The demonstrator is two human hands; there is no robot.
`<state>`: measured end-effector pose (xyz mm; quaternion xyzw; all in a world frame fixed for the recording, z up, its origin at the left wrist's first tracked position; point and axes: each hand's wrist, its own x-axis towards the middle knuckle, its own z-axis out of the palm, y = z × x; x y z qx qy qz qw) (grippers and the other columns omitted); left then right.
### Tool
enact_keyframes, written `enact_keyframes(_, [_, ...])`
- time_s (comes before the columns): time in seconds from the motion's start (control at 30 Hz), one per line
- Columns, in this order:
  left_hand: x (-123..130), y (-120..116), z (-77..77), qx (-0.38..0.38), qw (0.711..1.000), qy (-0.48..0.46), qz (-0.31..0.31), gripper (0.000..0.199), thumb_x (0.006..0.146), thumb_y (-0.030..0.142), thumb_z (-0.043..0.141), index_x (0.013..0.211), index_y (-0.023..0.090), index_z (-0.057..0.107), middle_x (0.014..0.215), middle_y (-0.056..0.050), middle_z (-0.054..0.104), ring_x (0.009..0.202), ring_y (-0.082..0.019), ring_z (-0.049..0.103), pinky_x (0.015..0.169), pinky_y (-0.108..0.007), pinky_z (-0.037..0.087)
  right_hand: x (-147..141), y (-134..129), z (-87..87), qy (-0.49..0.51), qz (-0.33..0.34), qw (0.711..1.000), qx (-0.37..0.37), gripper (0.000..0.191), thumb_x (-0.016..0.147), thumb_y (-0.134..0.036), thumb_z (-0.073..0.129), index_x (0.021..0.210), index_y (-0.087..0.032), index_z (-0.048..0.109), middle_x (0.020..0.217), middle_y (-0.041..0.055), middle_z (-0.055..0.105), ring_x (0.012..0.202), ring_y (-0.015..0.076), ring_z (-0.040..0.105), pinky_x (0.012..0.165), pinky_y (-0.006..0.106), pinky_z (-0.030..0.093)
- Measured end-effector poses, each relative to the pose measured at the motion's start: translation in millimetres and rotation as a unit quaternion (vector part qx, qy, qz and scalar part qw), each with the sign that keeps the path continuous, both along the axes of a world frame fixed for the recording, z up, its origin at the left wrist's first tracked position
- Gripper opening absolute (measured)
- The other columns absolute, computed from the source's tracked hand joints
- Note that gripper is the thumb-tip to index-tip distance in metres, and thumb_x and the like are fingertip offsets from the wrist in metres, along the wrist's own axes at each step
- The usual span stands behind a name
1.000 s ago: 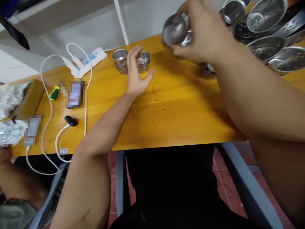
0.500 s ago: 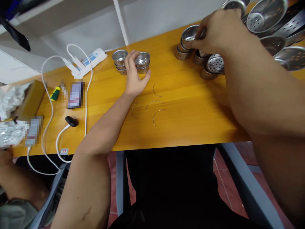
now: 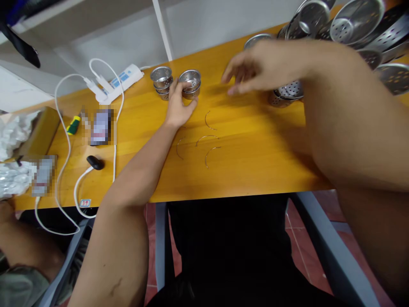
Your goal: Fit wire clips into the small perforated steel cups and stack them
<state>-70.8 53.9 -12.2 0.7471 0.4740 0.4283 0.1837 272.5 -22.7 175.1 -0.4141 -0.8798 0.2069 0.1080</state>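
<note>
Left hand [image 3: 178, 106], fingers spread, at a metal cup stack [image 3: 193, 80]; right hand [image 3: 255, 68] hovers, loosely parted. A worktop [image 3: 249, 166] margin separates curved wires [image 3: 207, 136] from front edge [image 3: 243, 194].

1. I've brought the right hand [image 3: 255, 66] leftward off the cup it was gripping; its fingers now hang loosely curled, parted from that cup.
2. That cup [image 3: 258, 37] now shows only its rim behind the hand.
3. I've drawn the left hand [image 3: 179, 106] slightly nearer, baring more of the small cup stack's [image 3: 193, 92] rim.
4. A big cup [image 3: 309, 19] at right is less covered.
</note>
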Motion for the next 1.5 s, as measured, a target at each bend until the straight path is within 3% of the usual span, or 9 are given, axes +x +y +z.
enact_keyframes(0.1, [1.1,-2.3,2.9,0.012,1.0,0.006,0.004,0.057,0.087,0.061,0.108,0.119,0.03,0.072,0.163,-0.013,0.072,0.173,-0.04,0.06,0.158,-0.063,0.041,-17.0,-4.5,-18.9,-0.08,0.091,0.986,-0.112,0.075,0.106,-0.021,0.094,0.177,-0.016,0.07,0.156,0.0155,0.082,0.119,0.0324,0.084,0.097,0.041,0.062])
enact_keyframes(0.17, [3.4,-5.4,5.8,0.021,1.0,0.005,0.01,0.057,0.088,0.062,0.108,0.113,0.029,0.069,0.15,-0.012,0.076,0.161,-0.038,0.068,0.153,-0.062,0.047,-31.0,-4.4,-39.6,-0.089,0.11,0.986,-0.083,0.072,0.108,-0.024,0.088,0.178,-0.021,0.071,0.151,0.0139,0.084,0.118,0.0328,0.083,0.097,0.039,0.06])
enact_keyframes(0.3, [8.4,-10.7,10.5,0.045,0.998,-0.032,0.025,0.074,0.089,0.071,0.105,0.135,0.033,0.062,0.149,-0.009,0.073,0.15,-0.034,0.073,0.146,-0.059,0.054,-51.9,5.3,-80.3,-0.076,0.115,0.99,0.038,0.032,0.108,-0.026,0.08,0.138,-0.03,0.09,0.118,0.0049,0.089,0.102,0.0313,0.082,0.091,0.039,0.055])
enact_keyframes(0.43, [9.3,-8.7,9.9,0.042,0.996,-0.065,0.038,0.09,0.089,0.077,0.103,0.153,0.039,0.051,0.165,-0.01,0.066,0.162,-0.033,0.067,0.147,-0.055,0.052,-53.3,12.9,-97.0,-0.118,0.057,0.99,0.056,0.009,0.105,-0.03,0.082,0.109,-0.028,0.089,0.097,0.0065,0.084,0.09,0.033,0.078,0.084,0.042,0.051])
enact_keyframes(0.63, [6.7,0.2,2.4,-0.007,0.996,-0.058,0.062,0.105,0.083,0.069,0.109,0.164,0.036,0.05,0.173,-0.014,0.064,0.165,-0.036,0.067,0.15,-0.059,0.052,-39.5,11.9,-97.7,-0.122,0.013,0.992,-0.022,0.024,0.094,-0.041,0.099,0.085,-0.028,0.082,0.08,0.0044,0.07,0.099,0.0391,0.079,0.092,0.048,0.055])
enact_keyframes(0.83, [-0.7,4.1,-0.5,-0.038,0.999,-0.032,0.021,0.108,0.075,0.075,0.112,0.156,0.029,0.058,0.163,-0.015,0.074,0.165,-0.041,0.069,0.15,-0.062,0.051,-55.8,-4.4,-88.1,-0.165,-0.05,0.984,-0.048,0.034,0.085,-0.022,0.103,0.074,-0.024,0.07,0.077,0.008,0.067,0.112,0.0474,0.079,0.099,0.053,0.055])
enact_keyframes(1.03, [0.2,5.7,-2.1,-0.007,0.999,-0.047,0.003,0.112,0.078,0.078,0.108,0.159,0.033,0.046,0.164,-0.014,0.072,0.162,-0.037,0.073,0.145,-0.056,0.056,-65.4,-11.7,-80.8,-0.231,-0.003,0.973,0.012,0.015,0.091,-0.032,0.099,0.093,-0.025,0.086,0.086,0.0089,0.078,0.107,0.0447,0.081,0.092,0.047,0.056])
enact_keyframes(1.2, [4.0,-2.0,4.3,0.027,0.999,-0.027,-0.006,0.103,0.084,0.076,0.103,0.159,0.033,0.047,0.167,-0.014,0.069,0.163,-0.035,0.072,0.145,-0.052,0.056,-60.5,-10.5,-81.9,-0.26,0.022,0.964,0.041,0.024,0.098,-0.045,0.091,0.113,-0.026,0.093,0.101,0.0123,0.086,0.108,0.0462,0.083,0.091,0.048,0.059])
enact_keyframes(1.5, [9.6,-7.7,16.0,0.053,0.997,-0.052,0.022,0.094,0.093,0.079,0.096,0.163,0.043,0.045,0.173,-0.011,0.068,0.165,-0.031,0.071,0.149,-0.054,0.055,-55.9,-7.6,-77.7,-0.188,-0.005,0.982,0.015,0.018,0.098,-0.044,0.092,0.095,-0.027,0.085,0.096,0.0115,0.081,0.11,0.0472,0.082,0.097,0.054,0.06])
